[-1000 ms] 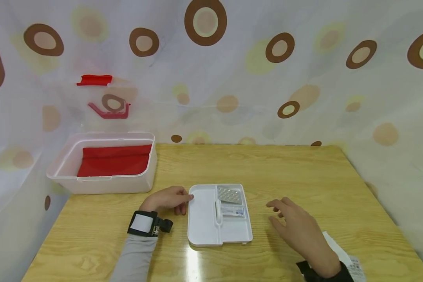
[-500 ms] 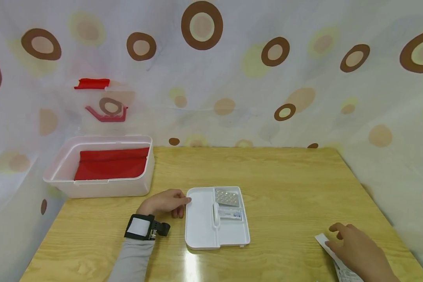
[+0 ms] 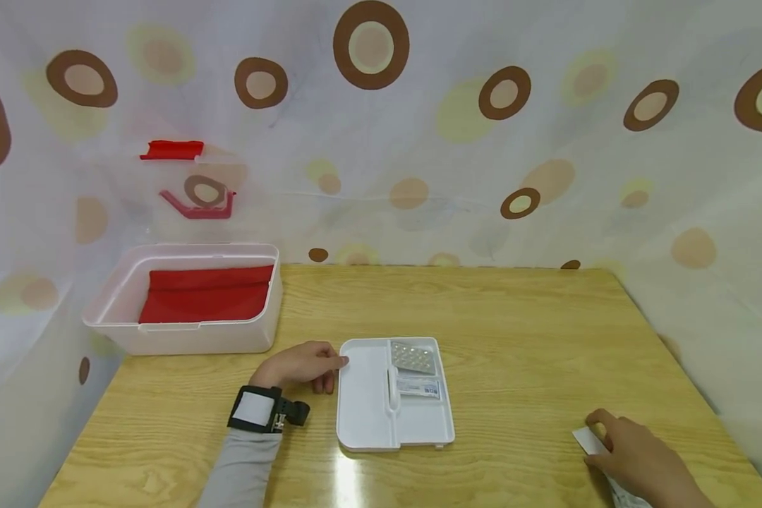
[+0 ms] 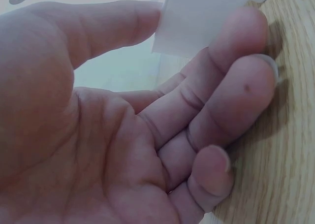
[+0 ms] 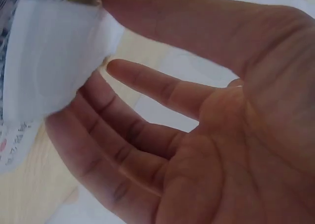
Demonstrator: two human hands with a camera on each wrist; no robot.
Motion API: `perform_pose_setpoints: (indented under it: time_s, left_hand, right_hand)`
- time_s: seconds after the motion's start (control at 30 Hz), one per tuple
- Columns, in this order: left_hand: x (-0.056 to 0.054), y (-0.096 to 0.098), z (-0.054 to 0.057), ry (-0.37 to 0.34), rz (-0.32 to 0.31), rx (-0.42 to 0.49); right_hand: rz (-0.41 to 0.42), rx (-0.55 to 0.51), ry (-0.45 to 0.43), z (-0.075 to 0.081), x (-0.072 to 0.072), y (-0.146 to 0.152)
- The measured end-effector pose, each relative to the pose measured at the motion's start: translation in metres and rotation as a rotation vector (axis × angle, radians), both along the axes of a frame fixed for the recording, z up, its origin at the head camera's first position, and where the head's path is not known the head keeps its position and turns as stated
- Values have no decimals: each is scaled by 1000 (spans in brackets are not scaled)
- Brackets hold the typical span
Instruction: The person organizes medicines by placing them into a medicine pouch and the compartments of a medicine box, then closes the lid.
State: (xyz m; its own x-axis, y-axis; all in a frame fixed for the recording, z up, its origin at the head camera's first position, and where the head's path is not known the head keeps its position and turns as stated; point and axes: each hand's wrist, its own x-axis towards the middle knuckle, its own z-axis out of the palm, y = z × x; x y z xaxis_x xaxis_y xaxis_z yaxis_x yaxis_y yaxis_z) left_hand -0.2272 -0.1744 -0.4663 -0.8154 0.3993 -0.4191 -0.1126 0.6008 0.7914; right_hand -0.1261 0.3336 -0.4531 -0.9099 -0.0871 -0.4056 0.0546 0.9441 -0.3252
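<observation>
A white divided tray [image 3: 363,402] with a raised central handle lies on the table. Its right compartments hold a silver blister pack of pills [image 3: 413,358] and a small white packet with blue print [image 3: 419,387]. My left hand [image 3: 301,365] holds the tray's upper left edge, thumb on the rim and fingers beside the wall; the left wrist view shows the tray wall [image 4: 189,22] by the thumb. At the lower right, my right hand [image 3: 641,455] grips a white printed packet [image 3: 589,441]. In the right wrist view, fingers reach behind this packet [image 5: 54,51], partly covering it.
A translucent white bin [image 3: 203,339] with a red panel [image 3: 206,293] inside stands at the back left. Behind the wooden table [image 3: 514,339] hangs a spotted curtain [image 3: 457,169]. A red piece [image 3: 173,150] and a pink-red bracket shape [image 3: 200,210] appear against it.
My right hand has moved from beside the tray to the right and down, over the white printed packet, and its fingers have closed around it. My left hand stays at the tray's edge.
</observation>
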Motion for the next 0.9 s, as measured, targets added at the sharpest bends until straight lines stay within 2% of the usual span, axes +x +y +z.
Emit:
perform_pose_setpoints:
  time_s: [0.3, 0.57, 0.73, 0.9]
  left_hand:
    - [-1, 0, -1, -6, 12, -4]
    - [-3, 1, 0, 3, 11, -9]
    - [-4, 1, -2, -6, 5, -6]
    - [-2, -1, -3, -7, 5, -2]
  right_hand:
    - [8, -39, 13, -4, -4, 1]
    - [21, -44, 39, -1, -8, 0]
    - [54, -15, 41, 6, -10, -11]
    - [96, 2, 127, 20, -11, -37]
